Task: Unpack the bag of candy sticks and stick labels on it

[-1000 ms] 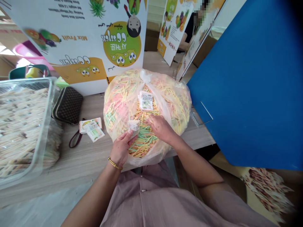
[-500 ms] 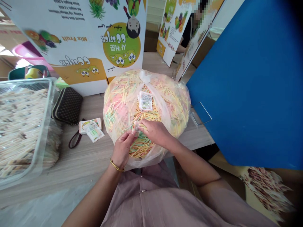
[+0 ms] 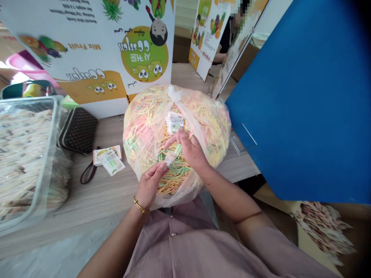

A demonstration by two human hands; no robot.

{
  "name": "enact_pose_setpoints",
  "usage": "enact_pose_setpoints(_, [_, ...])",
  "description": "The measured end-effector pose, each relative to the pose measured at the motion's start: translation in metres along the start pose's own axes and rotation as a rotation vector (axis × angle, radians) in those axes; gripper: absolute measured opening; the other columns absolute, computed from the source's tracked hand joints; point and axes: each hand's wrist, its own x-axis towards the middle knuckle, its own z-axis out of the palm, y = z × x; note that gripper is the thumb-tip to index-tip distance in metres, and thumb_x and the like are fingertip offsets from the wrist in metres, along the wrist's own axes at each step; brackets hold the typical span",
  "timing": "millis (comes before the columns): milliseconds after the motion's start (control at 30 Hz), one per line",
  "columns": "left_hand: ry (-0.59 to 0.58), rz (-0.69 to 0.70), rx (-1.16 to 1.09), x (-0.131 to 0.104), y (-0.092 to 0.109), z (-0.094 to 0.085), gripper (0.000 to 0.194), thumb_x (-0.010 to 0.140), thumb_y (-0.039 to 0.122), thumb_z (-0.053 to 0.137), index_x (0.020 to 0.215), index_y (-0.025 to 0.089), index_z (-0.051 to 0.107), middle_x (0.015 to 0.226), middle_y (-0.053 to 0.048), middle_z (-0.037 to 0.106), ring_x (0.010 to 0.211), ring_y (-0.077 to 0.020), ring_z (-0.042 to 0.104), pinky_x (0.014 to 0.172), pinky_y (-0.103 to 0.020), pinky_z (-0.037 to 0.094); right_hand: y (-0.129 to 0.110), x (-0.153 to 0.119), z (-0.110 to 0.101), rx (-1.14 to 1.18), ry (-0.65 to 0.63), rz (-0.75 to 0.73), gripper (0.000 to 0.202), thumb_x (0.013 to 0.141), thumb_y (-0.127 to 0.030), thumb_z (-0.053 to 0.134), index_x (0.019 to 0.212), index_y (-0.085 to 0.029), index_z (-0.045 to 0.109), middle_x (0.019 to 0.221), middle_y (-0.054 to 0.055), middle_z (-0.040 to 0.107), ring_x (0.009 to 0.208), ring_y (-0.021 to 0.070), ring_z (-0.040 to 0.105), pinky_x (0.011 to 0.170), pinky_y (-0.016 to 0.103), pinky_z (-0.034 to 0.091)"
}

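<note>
My left hand (image 3: 150, 181) pinches a small printed sachet (image 3: 170, 157) by its lower end, over the open middle of a big clear plastic bag (image 3: 139, 162). Thin pastel candy sticks (image 3: 174, 179) in yellow, green and pink fill the bag. My right hand (image 3: 189, 148) is above and right of the sachet, apart from it. One finger stretches left, while a few sticks show between the other fingers and thumb, partly hidden. Just beyond the right fingertips, a small stack of printed sachets (image 3: 175, 122) rests on the bag.
At left stands a clear tub (image 3: 55, 127) of filled packets, beside a dark patterned pouch (image 3: 78, 131). More sachets (image 3: 111, 161) lie near it. Printed cartons (image 3: 95, 58) stand behind, and a blue panel (image 3: 304, 108) rises at right. Another person is partly visible behind the cartons.
My right hand has moved away from the sachet, up and slightly right, with a finger now extended. My left hand keeps its hold on the sachet. The view has shifted slightly.
</note>
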Motion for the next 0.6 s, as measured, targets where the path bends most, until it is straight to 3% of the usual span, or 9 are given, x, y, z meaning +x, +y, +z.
enact_pose_setpoints(133, [0.0,-0.026,-0.032,-0.001,0.005,0.002,0.034,0.078,0.046,0.082,0.098,0.019,0.081,0.115,-0.006,0.078,0.114,-0.0241,0.069,0.11,-0.042,0.053,0.009,-0.003,0.006,0.032,-0.121,0.004,0.062,0.101,-0.071,0.029,0.068,-0.023,0.049,0.08,0.003,0.073,0.086,0.0173,0.068,0.095,0.034,0.05])
enact_pose_setpoints(233, [-0.025,-0.096,-0.1,-0.001,0.011,0.004,0.033,0.079,0.044,0.082,0.101,0.018,0.081,0.117,-0.007,0.077,0.118,-0.0252,0.068,0.109,-0.043,0.054,0.014,-0.003,0.002,0.041,-0.246,0.06,0.06,0.101,-0.069,0.033,0.071,-0.023,0.057,0.089,0.003,0.075,0.094,0.0173,0.069,0.101,0.035,0.048])
enact_pose_setpoints(333, [-0.058,-0.168,-0.179,-0.001,0.014,0.004,0.03,0.08,0.04,0.081,0.102,0.019,0.08,0.119,-0.006,0.076,0.119,-0.0252,0.067,0.105,-0.042,0.057,0.017,-0.002,-0.008,0.114,-0.333,0.064,0.046,0.1,-0.06,0.048,0.086,-0.021,0.068,0.105,0.005,0.075,0.104,0.0178,0.068,0.104,0.035,0.046])
enact_pose_setpoints(433, [-0.076,-0.213,-0.215,0.0,0.015,0.004,0.026,0.081,0.036,0.08,0.101,0.019,0.079,0.121,-0.006,0.076,0.12,-0.0255,0.067,0.102,-0.041,0.059,0.017,0.001,-0.019,0.176,-0.407,0.069,0.038,0.103,-0.049,0.049,0.1,-0.02,0.072,0.111,0.006,0.074,0.109,0.0179,0.067,0.103,0.035,0.047])
enact_pose_setpoints(600, [-0.073,-0.247,-0.242,0.0,0.015,0.006,0.03,0.081,0.036,0.081,0.104,0.018,0.078,0.123,-0.006,0.075,0.117,-0.0237,0.068,0.102,-0.04,0.059,0.019,0.002,-0.019,-0.116,-0.401,0.079,0.035,0.102,-0.045,0.05,0.101,-0.021,0.075,0.105,0.003,0.076,0.103,0.0184,0.069,0.095,0.033,0.051])
